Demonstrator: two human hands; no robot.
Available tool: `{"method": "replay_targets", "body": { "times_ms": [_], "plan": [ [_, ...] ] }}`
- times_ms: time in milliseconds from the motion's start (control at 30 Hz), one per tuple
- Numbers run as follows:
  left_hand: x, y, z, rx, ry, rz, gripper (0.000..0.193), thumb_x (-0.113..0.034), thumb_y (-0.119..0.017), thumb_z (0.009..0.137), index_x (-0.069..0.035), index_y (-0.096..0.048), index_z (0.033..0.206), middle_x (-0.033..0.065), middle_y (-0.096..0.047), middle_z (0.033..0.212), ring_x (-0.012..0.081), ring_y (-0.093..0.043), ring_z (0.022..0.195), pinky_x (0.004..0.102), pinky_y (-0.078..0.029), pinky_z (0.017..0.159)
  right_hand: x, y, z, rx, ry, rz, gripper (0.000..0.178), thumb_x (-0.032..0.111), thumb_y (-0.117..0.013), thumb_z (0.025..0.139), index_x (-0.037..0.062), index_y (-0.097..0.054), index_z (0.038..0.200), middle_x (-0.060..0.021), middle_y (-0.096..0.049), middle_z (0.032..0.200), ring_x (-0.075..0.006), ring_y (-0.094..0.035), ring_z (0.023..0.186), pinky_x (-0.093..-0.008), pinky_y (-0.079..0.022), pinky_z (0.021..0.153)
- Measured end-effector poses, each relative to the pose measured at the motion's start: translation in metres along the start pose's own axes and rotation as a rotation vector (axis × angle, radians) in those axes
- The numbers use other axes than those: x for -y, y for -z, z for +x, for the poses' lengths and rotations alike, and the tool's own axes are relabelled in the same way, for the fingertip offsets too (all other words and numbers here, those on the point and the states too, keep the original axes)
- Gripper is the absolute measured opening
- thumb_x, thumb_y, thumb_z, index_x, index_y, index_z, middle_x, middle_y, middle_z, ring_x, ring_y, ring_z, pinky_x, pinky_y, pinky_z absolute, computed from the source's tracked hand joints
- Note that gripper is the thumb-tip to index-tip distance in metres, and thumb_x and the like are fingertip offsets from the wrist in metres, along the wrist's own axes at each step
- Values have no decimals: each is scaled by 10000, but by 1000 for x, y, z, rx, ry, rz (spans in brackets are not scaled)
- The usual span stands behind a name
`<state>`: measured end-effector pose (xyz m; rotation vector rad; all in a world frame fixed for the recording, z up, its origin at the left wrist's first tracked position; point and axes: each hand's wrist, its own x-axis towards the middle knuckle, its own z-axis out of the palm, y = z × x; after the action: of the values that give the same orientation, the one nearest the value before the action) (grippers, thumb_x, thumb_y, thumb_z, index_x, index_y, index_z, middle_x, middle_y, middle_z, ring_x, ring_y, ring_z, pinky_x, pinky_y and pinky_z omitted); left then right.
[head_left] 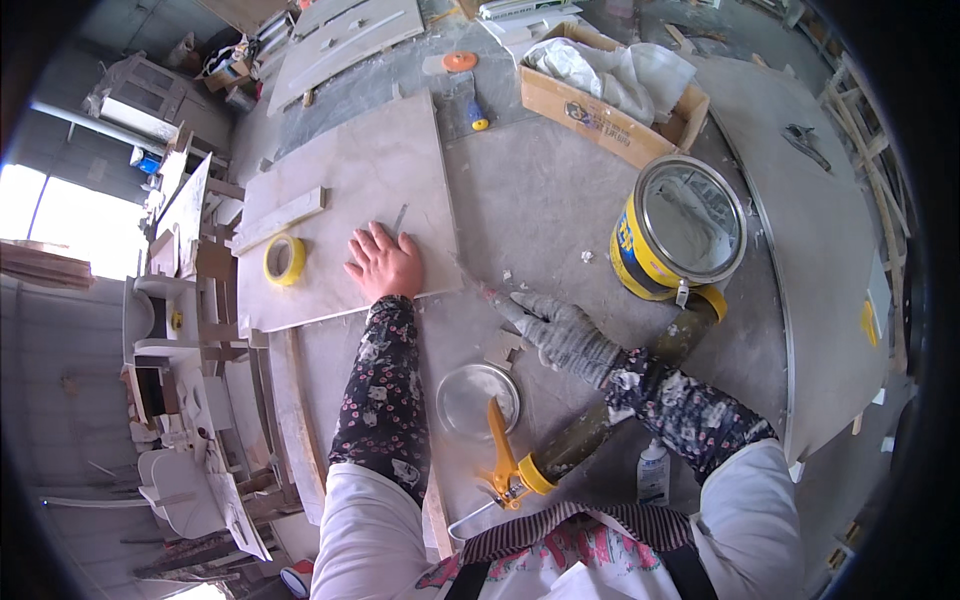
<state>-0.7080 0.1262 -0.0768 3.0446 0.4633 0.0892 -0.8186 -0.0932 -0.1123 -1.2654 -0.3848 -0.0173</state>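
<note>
My left hand [387,262] is bare and lies flat with fingers spread on a pale grey board [350,160]. A small dark mark or strip [400,217] shows just beyond its fingertips. In a grey, worn glove, my right hand [565,335] is closed on a thin pointed tool [484,289], reddish near the fingers. Its tip points at the board's right edge; its exact kind is too small to tell. On the board, left of my bare hand, are a yellow tape roll [285,260] and a narrow pale strip [280,222].
An open can of pale paste [632,253] stands right, near a carton with white plastic [590,115]. Close to me lie a round lid [455,405], a caulking gun [505,465] and a white bottle [654,475]. Farther off is a blue-yellow-handled tool [476,115].
</note>
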Motion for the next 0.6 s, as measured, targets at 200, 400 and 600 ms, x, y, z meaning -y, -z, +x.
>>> {"method": "replay_targets", "body": {
  "times_ms": [200, 400, 600],
  "plan": [
    [-1, 2, 2, 16, 7, -2, 703, -470, -343, 961, -68, -268, 1533, 190, -226, 1596, 334, -159, 1493, 553, -100, 1185, 23, -2, 20, -110, -667, 114, 370, 313, -513, 1013, 52, -622, 1251, -55, -673, 993, -120, -636, 859, -249, -512, 810],
    [-1, -1, 2, 14, 2, 16, 698, -453, -343, 956, -66, -271, 1532, 187, -228, 1597, 337, -160, 1493, 559, -100, 1182, 23, 2, 38, -55, -622, 57, 408, 260, -465, 1020, 165, -476, 1416, 23, -581, 786, -92, -495, 563, -222, -407, 501],
    [-2, -2, 0, -33, -31, -6, 695, -445, -357, 949, -47, -298, 1516, 203, -257, 1581, 356, -180, 1484, 562, -118, 1177, -26, 6, 43, 58, -178, -362, 493, 164, -410, 1021, 96, -361, 1506, -70, -572, 1334, -100, -555, 1162, -239, -444, 973]
  ]
}}
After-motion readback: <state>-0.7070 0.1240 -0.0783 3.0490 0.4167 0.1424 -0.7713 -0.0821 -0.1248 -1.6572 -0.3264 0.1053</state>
